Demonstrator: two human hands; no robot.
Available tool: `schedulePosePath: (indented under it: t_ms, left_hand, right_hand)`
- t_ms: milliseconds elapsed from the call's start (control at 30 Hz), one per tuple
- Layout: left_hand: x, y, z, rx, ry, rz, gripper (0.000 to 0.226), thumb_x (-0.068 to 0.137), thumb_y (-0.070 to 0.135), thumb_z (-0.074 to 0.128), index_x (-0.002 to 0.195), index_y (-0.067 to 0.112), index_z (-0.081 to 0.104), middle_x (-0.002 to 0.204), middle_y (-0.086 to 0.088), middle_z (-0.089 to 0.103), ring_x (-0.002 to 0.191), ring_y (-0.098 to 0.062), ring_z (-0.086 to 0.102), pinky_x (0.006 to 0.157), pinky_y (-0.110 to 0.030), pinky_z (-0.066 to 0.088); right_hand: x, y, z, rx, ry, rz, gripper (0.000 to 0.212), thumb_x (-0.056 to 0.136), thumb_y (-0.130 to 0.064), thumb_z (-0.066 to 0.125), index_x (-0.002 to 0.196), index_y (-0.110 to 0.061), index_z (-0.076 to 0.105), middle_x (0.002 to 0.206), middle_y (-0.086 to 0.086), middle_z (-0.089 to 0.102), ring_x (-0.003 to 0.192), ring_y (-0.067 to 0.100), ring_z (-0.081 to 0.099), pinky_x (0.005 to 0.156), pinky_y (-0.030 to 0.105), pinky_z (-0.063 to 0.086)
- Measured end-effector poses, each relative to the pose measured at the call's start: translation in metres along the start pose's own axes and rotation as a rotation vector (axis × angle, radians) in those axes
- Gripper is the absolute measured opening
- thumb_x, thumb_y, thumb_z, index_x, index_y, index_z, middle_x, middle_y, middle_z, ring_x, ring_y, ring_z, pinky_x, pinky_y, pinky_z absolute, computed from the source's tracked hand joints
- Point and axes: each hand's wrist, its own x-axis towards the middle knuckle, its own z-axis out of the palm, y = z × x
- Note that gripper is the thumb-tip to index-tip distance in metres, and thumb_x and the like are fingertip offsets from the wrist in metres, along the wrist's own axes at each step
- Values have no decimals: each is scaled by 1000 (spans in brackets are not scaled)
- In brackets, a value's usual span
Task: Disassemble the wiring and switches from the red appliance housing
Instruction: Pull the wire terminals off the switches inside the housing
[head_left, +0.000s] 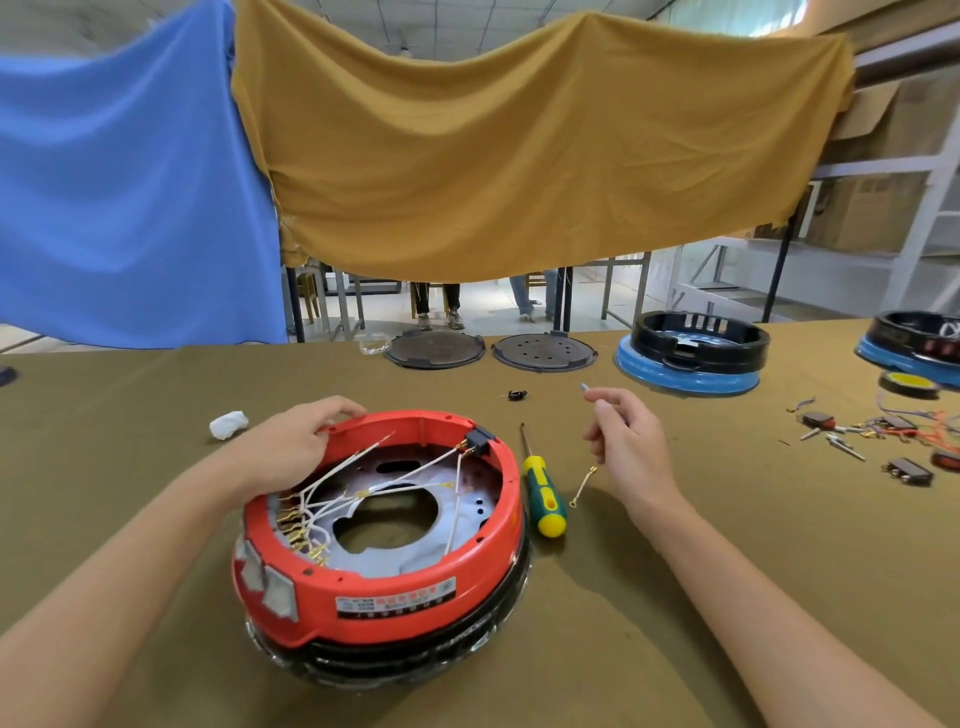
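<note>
The red appliance housing (415, 587) lies upside down on the table, on a black base ring. Inside it, white wires (363, 488) with brass terminals run to a black switch block (480, 441) at the far rim and to a cluster of terminals at the left wall. My left hand (296, 441) grips the housing's far-left rim. To the right, above the table, my right hand (623, 441) pinches a short loose wire (584, 486); one end sticks up past my fingers and the other hangs down with a brass ring terminal.
A yellow-green screwdriver (543, 499) lies right of the housing. Removed switches and wires (883, 441) lie at far right by a tape roll (909, 384). Two blue-black housings (691, 358), two dark round plates (436, 351), a small black part (517, 395) and a white wad (228, 423) sit farther back.
</note>
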Motion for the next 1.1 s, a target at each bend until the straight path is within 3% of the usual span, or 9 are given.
schedulePosePath:
  t_ms: [67,200,400,467,633,833,967,1100]
  left_hand:
    - [-5,3,-3,-13,-44,-16,53,96,-3,32,118,39,55,112,3,66,99,-21,66,93,-45,52]
    - [-18,11,-11,-9,-137,-27,48,92,-4,35,113,36,53,102,-4,69,89,-24,69,81,-41,58]
    - [-16,15,-11,65,-123,20,11,104,26,42,109,29,51,103,1,67,93,-19,65,86,-37,53]
    - [-10,15,-4,21,-86,60,14,105,32,39,111,28,51,106,5,64,99,-16,62,93,-38,49]
    - [-1,14,10,37,-90,168,24,107,25,35,112,34,56,112,11,64,106,-9,58,102,-42,44]
    - [3,20,6,76,-170,184,20,107,26,37,115,31,55,108,10,66,101,-9,60,97,-35,45]
    - [7,29,9,113,-191,229,22,106,30,36,122,33,51,110,13,61,102,-7,57,89,-28,42]
    - [9,30,18,108,-133,261,26,107,27,35,125,30,53,113,5,64,106,-13,58,99,-38,44]
  right_hand:
    - [-3,-4,2,121,-52,30,22,103,-16,46,110,-19,66,70,0,60,59,7,51,54,19,44]
    - [-8,-11,5,351,-162,104,20,105,-18,46,117,-16,63,68,3,62,60,15,49,58,28,42]
    - [-22,-27,16,560,-311,110,12,98,-13,59,99,-10,71,73,9,69,60,13,52,60,24,48]
    - [-27,-31,18,602,-315,107,9,93,-13,66,98,-9,72,74,9,71,63,12,56,67,27,51]
    - [-38,-36,24,537,-323,70,20,90,-26,68,92,-7,68,75,7,72,73,14,69,78,29,55]
    - [-46,-40,30,459,-347,-21,20,99,-23,60,85,-9,58,68,0,68,71,15,70,79,31,60]
    - [-48,-40,33,346,-276,-107,24,100,-25,57,82,-10,55,64,-6,63,69,13,69,77,33,61]
    - [-51,-38,34,196,-241,-217,27,100,-31,58,79,-14,54,68,-1,67,72,24,71,71,43,61]
